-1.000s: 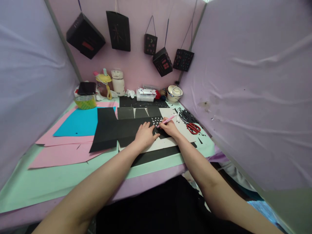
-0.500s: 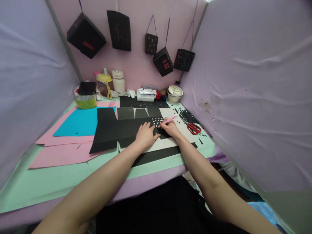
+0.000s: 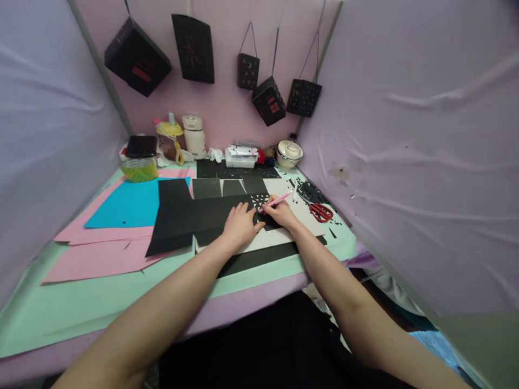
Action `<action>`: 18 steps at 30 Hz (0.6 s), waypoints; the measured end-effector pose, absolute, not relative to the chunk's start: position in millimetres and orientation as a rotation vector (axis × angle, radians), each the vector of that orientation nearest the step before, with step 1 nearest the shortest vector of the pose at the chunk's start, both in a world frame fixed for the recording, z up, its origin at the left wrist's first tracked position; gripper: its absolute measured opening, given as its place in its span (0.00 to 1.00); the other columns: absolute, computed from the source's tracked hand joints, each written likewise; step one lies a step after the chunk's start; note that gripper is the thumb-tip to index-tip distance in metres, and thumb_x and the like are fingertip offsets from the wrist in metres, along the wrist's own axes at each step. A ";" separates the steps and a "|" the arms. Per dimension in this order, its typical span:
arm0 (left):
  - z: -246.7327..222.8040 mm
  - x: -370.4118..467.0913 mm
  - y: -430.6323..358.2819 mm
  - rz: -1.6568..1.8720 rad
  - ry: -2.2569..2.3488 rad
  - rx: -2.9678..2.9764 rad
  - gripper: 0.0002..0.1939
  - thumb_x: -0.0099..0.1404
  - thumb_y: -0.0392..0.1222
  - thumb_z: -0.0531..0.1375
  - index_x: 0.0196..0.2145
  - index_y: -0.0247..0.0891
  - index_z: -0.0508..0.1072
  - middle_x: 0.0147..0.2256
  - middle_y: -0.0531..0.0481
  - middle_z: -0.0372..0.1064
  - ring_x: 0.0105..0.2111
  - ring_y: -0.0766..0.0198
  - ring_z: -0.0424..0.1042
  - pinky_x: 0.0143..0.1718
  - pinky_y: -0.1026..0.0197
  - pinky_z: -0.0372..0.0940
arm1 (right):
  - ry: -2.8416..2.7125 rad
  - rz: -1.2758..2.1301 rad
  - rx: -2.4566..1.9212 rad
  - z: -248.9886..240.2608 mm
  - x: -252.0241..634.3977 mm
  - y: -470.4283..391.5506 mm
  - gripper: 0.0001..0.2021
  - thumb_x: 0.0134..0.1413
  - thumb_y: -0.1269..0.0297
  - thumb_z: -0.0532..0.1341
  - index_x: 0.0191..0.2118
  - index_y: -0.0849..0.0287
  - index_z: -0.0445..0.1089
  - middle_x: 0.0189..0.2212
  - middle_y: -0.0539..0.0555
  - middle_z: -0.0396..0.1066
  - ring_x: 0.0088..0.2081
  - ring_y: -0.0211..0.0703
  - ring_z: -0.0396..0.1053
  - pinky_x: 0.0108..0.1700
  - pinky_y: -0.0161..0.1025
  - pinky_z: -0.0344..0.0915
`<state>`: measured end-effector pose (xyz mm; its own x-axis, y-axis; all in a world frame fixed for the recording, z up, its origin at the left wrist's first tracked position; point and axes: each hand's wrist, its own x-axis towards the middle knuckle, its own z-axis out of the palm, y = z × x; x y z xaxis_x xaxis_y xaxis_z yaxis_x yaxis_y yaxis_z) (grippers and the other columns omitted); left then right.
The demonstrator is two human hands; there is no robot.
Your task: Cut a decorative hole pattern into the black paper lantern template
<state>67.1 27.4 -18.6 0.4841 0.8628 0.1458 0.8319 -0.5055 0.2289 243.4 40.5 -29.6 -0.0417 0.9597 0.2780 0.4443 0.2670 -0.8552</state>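
Note:
A large sheet of black card (image 3: 194, 213) with cut flaps lies across the table, its right part pierced by several small triangular holes. My left hand (image 3: 240, 226) rests flat on it, fingers spread, just left of the holes. In my right hand (image 3: 280, 212) is a slim pink craft knife (image 3: 280, 199), held like a pen with its tip down at the card beside the holes. The tip itself is too small to make out. Beneath the card shows a white board (image 3: 306, 219).
Red-handled scissors (image 3: 321, 212) and black paper scraps (image 3: 310, 192) lie to the right. Blue paper (image 3: 124, 205) and pink paper (image 3: 101, 262) are at left. Along the back stand a white bottle (image 3: 194, 138), a box of pens (image 3: 242, 156) and a lidded bowl (image 3: 289, 154). Black lanterns (image 3: 192, 48) hang above.
The whole view has shifted slightly, moving things a little to the left. Both hands stay in nearly the same place on the card, the knife still in my right hand.

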 end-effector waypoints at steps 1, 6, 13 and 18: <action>-18.5 67.2 27.3 0.368 1.491 2.594 0.29 0.66 0.58 0.54 0.57 0.37 0.68 0.63 0.37 0.57 0.64 0.45 0.52 0.62 0.47 0.48 | -1.635 0.711 -1.322 -30.2 243.7 41.2 0.09 0.51 0.58 0.60 0.27 0.55 0.61 0.24 0.47 0.72 0.30 0.41 0.71 0.37 0.38 0.64; -17.2 67.3 26.6 0.369 1.491 2.582 0.28 0.65 0.57 0.54 0.57 0.38 0.68 0.63 0.39 0.57 0.64 0.46 0.52 0.62 0.47 0.48 | -1.604 0.630 -1.388 -31.5 245.0 43.8 0.09 0.49 0.59 0.59 0.25 0.55 0.60 0.22 0.47 0.69 0.29 0.40 0.68 0.34 0.37 0.62; -17.4 67.0 26.8 0.366 1.484 2.582 0.29 0.66 0.57 0.54 0.58 0.36 0.67 0.63 0.37 0.57 0.64 0.44 0.52 0.62 0.47 0.48 | -1.596 0.632 -1.396 -32.4 245.1 44.4 0.09 0.49 0.60 0.59 0.25 0.55 0.60 0.22 0.46 0.69 0.29 0.40 0.68 0.35 0.37 0.63; -16.9 67.0 26.4 0.369 1.482 2.597 0.30 0.66 0.57 0.54 0.58 0.35 0.67 0.62 0.35 0.57 0.64 0.44 0.53 0.62 0.46 0.49 | -1.640 0.663 -1.335 -32.5 244.7 42.2 0.10 0.51 0.56 0.59 0.26 0.55 0.61 0.24 0.48 0.71 0.30 0.41 0.69 0.37 0.38 0.63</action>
<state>67.0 26.4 -16.9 0.4880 0.8604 0.1469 0.8290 -0.5096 0.2305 244.7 42.2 -32.5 -0.0205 0.9530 0.3023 0.4748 0.2754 -0.8359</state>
